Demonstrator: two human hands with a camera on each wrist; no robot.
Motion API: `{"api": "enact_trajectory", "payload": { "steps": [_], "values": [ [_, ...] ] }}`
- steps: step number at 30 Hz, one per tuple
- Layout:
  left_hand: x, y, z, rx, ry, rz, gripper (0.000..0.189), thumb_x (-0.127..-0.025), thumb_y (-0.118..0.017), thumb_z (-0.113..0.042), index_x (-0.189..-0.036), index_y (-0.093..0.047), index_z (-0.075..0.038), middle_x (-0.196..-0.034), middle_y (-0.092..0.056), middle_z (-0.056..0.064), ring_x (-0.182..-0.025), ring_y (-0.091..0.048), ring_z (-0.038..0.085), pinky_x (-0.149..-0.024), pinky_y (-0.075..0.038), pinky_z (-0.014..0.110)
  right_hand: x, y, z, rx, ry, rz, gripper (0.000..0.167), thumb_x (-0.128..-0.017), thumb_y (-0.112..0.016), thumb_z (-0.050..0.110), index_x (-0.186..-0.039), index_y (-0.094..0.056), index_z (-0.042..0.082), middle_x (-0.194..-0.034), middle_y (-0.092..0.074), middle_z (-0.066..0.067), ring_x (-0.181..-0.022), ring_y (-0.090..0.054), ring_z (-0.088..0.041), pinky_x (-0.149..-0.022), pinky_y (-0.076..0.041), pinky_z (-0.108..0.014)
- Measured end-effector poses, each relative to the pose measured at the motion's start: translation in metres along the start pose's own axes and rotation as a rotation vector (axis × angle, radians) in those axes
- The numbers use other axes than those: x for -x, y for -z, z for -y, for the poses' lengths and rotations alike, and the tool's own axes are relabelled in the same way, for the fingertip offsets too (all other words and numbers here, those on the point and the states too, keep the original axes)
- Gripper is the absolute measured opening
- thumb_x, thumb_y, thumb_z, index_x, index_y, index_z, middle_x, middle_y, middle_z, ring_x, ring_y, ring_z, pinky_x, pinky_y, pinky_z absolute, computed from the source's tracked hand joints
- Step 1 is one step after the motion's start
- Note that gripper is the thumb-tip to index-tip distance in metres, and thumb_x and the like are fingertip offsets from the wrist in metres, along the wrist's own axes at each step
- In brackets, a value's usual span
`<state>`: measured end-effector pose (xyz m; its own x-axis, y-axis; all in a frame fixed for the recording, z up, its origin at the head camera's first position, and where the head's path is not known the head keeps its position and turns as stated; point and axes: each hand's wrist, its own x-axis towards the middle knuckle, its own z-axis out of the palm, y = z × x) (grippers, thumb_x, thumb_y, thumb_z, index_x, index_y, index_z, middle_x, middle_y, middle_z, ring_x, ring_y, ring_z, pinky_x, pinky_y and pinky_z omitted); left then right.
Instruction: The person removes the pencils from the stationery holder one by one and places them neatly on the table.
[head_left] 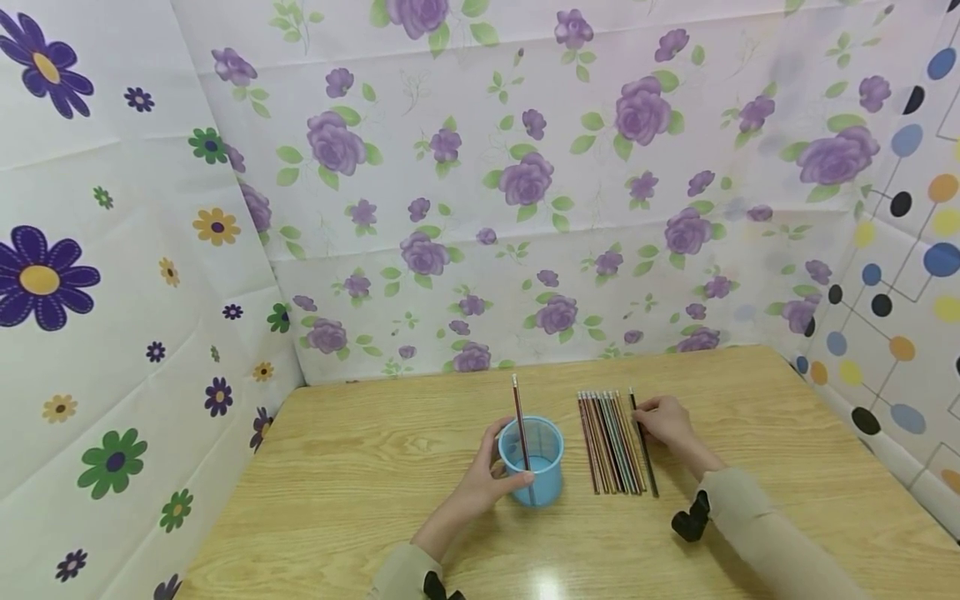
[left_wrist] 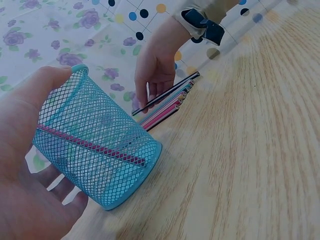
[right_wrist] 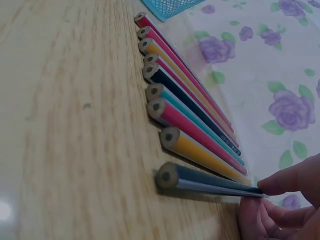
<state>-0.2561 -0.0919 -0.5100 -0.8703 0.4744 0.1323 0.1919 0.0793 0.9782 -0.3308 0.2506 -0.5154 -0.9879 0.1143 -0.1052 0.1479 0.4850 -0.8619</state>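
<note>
A light blue mesh pencil cup [head_left: 545,483] stands on the table, and my left hand [head_left: 480,483] grips it around its left side, thumb at the front. One dark red pencil [head_left: 519,417] leans inside, its eraser end above the rim; the left wrist view shows the pencil [left_wrist: 95,146] through the mesh. To the right of the cup lies a row of several pencils [head_left: 611,442] side by side. At the row's right end my right hand [head_left: 666,423] pinches a black pencil [right_wrist: 215,185] near its far end, between thumb and fingers.
The wooden table [head_left: 360,450] reaches back to a flowered cloth [head_left: 450,208]. Another patterned cloth [head_left: 67,375] hangs at the left, and a dotted cloth [head_left: 885,333] at the right. Dark straps [head_left: 692,517] sit at the wrists.
</note>
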Motion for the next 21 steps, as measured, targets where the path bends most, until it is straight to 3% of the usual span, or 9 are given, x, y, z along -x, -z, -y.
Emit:
{"api": "enact_trajectory", "payload": {
  "steps": [9, 16, 21],
  "values": [
    [-0.0008, 0.0001, 0.0007, 0.011, -0.002, -0.002, 0.087, -0.092, -0.074, -0.029, -0.158, -0.018, -0.019, -0.152, -0.037, 0.016, -0.14, -0.035, 0.036, -0.115, -0.024, 0.063, -0.0026, -0.0058, -0.0029, 0.086, 0.048, -0.057, 0.026, -0.091, -0.062, 0.008, -0.105, -0.065, -0.014, -0.086, -0.067, -0.018, -0.061, -0.058, -0.015, -0.052, -0.05, -0.026],
    [-0.0017, 0.0004, 0.0026, 0.012, -0.009, -0.005, 0.083, -0.093, -0.074, -0.028, -0.156, -0.021, -0.027, -0.152, -0.038, 0.015, -0.14, -0.036, 0.035, -0.115, -0.026, 0.061, -0.0029, -0.0075, -0.0032, 0.111, 0.071, -0.066, 0.02, -0.089, -0.065, 0.007, -0.098, -0.065, -0.011, -0.083, -0.066, -0.016, -0.062, -0.058, -0.016, -0.052, -0.049, -0.027],
    [-0.0012, 0.0003, 0.0036, 0.032, -0.009, -0.003, 0.086, -0.093, -0.074, -0.025, -0.158, -0.019, -0.019, -0.153, -0.038, 0.015, -0.141, -0.035, 0.035, -0.115, -0.026, 0.06, 0.0001, -0.0067, -0.0022, 0.104, 0.078, -0.048, 0.019, -0.091, -0.063, 0.005, -0.1, -0.064, -0.011, -0.084, -0.066, -0.017, -0.063, -0.06, -0.018, -0.053, -0.05, -0.03]
  ]
}}
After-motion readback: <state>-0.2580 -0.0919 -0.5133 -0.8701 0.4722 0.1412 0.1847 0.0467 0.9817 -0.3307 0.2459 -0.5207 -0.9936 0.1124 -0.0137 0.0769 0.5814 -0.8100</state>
